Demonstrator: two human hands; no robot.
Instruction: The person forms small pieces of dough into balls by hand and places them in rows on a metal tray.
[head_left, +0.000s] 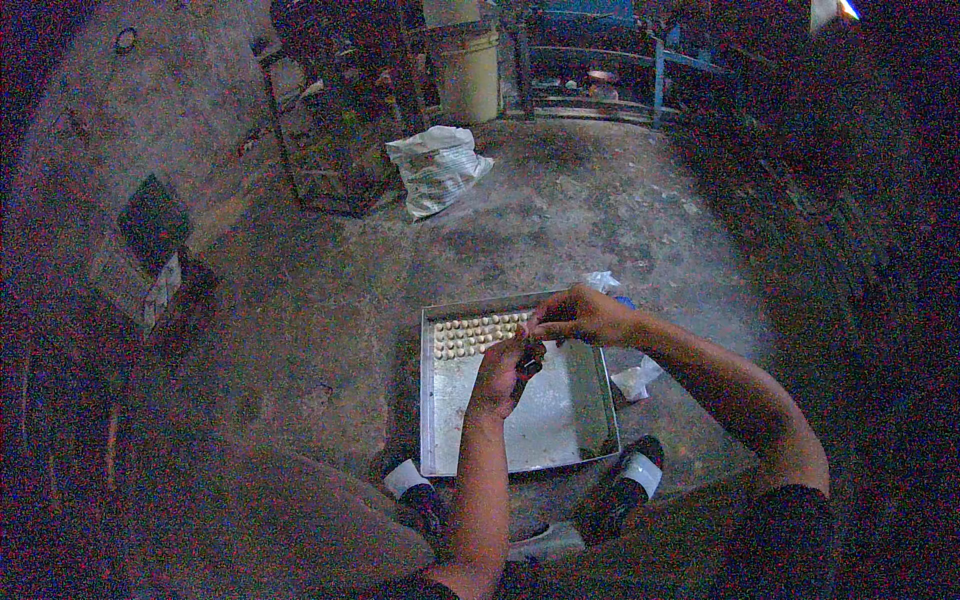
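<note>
A shallow metal tray (540, 435) lies on the floor between my feet. Several rows of small round pale pieces (469, 337) sit inside it at the far left. Above the tray, my left hand (499, 375) is closed around a small dark object (529, 361), too dim to name. My right hand (592, 316) reaches in from the right, and its thumb and fingers meet at the tip of my left hand. Whether anything is pinched there is too blurred to tell. Part of the rows is hidden behind both hands.
Beside the tray on the right lies a white plastic bag (636, 381), with another pale plastic bag (601, 281) beyond my right hand. Farther off stand a white woven sack (439, 169), a pale bucket (471, 79) and a dark metal frame (281, 135). A box (135, 277) is at left.
</note>
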